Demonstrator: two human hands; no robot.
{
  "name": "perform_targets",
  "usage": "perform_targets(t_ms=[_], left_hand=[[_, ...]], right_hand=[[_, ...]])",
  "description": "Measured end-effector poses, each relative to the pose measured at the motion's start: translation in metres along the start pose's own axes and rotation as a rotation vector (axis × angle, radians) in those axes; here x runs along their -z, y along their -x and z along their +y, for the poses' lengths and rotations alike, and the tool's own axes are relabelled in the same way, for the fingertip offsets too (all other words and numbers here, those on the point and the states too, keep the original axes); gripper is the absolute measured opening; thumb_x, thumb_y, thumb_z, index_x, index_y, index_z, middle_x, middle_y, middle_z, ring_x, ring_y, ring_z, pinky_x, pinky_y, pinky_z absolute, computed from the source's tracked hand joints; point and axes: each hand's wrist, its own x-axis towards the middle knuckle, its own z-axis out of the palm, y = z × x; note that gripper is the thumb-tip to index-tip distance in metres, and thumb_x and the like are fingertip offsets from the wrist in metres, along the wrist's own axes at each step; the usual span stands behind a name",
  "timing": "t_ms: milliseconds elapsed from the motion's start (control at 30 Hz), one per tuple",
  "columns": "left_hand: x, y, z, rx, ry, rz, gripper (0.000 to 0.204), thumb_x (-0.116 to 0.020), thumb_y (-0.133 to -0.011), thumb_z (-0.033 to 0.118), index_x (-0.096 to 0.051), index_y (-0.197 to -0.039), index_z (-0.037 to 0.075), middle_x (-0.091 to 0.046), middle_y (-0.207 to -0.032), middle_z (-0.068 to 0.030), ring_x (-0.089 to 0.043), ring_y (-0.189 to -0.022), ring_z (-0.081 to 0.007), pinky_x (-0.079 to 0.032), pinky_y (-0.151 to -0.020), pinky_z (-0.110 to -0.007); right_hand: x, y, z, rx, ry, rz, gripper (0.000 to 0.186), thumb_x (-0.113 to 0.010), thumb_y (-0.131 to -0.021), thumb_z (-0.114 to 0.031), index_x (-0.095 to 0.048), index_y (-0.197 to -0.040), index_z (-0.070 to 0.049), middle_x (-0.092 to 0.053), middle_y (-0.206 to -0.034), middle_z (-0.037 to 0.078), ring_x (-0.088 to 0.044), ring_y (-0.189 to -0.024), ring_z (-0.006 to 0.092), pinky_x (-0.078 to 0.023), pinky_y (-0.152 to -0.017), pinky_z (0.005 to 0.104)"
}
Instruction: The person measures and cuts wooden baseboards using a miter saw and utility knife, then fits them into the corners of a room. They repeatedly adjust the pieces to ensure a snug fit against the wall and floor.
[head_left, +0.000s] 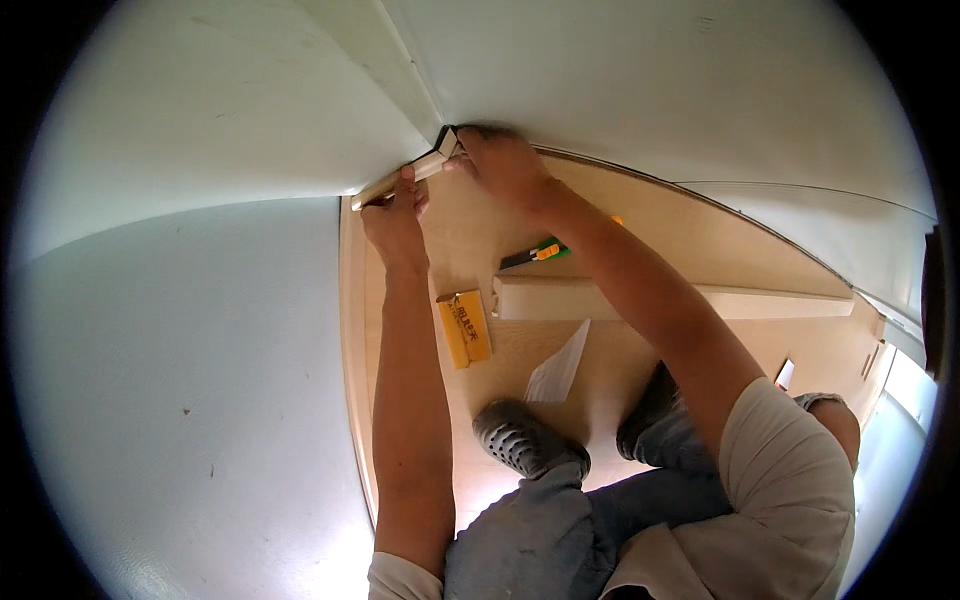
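A short light-wood trim strip [378, 190] runs along the foot of the pale wall to an inner corner, where a small angled end piece [447, 143] meets it. My left hand [398, 222] grips the strip near its left end, thumb on top and fingers curled beneath. My right hand [505, 170] is closed at the corner end, fingers against the angled piece. Some of the right fingertips are hidden or blurred. Below the hands, on the wooden floor [460, 235], lies a utility knife [540, 252] with a green and yellow handle, partly behind my right forearm.
A long pale trim length [560, 298] lies crosswise under my right forearm. Nearer are a yellow box [464, 329] and a white pointed offcut [560, 368], close to my grey shoe [522, 437]. Pale walls [190, 380] enclose the floor at the left and far sides.
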Motion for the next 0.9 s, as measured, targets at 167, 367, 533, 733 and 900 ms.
perform_targets(t_ms=[167,367,533,733,900], left_hand=[[-0.001,-0.001,-0.002,0.023,0.026,0.017,0.036,-0.077,-0.085,0.021,-0.061,-0.095,-0.009,-0.060,-0.082,-0.0077,-0.057,-0.068,-0.0121,-0.050,-0.058,-0.024],[-0.013,-0.002,-0.001,-0.036,-0.069,-0.010,0.039,-0.082,-0.079,0.019,-0.062,-0.096,-0.010,-0.063,-0.085,-0.0098,-0.060,-0.069,-0.0145,-0.052,-0.060,-0.026],[-0.026,-0.001,-0.005,-0.095,-0.124,0.068,0.034,-0.083,-0.076,0.017,-0.064,-0.088,-0.008,-0.063,-0.078,-0.0089,-0.058,-0.064,-0.0153,-0.051,-0.059,-0.028],[-0.028,-0.005,0.002,-0.034,-0.160,-0.004,0.024,-0.079,-0.081,0.012,-0.063,-0.093,-0.001,-0.064,-0.083,-0.0062,-0.048,-0.057,-0.0111,-0.041,-0.050,-0.024],[-0.037,0.002,0.008,-0.016,-0.051,0.007,0.028,-0.080,-0.080,0.011,-0.062,-0.096,-0.002,-0.063,-0.083,-0.0056,-0.047,-0.057,-0.0111,-0.041,-0.051,-0.024]], right_hand=[[0.000,-0.005,0.004,0.046,0.057,-0.112,0.036,-0.062,-0.090,-0.035,-0.055,-0.098,0.000,-0.065,-0.079,0.019,-0.065,-0.077,0.0386,-0.051,-0.069,0.0472],[-0.012,-0.005,0.001,-0.006,0.048,-0.102,0.029,-0.063,-0.089,-0.027,-0.055,-0.097,0.000,-0.065,-0.077,0.018,-0.065,-0.073,0.0372,-0.051,-0.064,0.0458],[-0.029,0.002,0.002,-0.071,0.012,0.028,0.026,-0.066,-0.086,-0.022,-0.055,-0.099,-0.002,-0.065,-0.074,0.015,-0.065,-0.069,0.0348,-0.052,-0.060,0.0444],[-0.041,0.014,-0.003,-0.099,-0.028,0.207,0.034,-0.067,-0.086,-0.024,-0.055,-0.113,-0.005,-0.068,-0.077,0.011,-0.067,-0.067,0.0306,-0.053,-0.059,0.0424],[-0.043,0.017,0.002,-0.155,-0.162,0.160,0.039,-0.067,-0.087,-0.026,-0.053,-0.117,-0.007,-0.070,-0.080,0.009,-0.068,-0.069,0.0299,-0.054,-0.059,0.0417]])
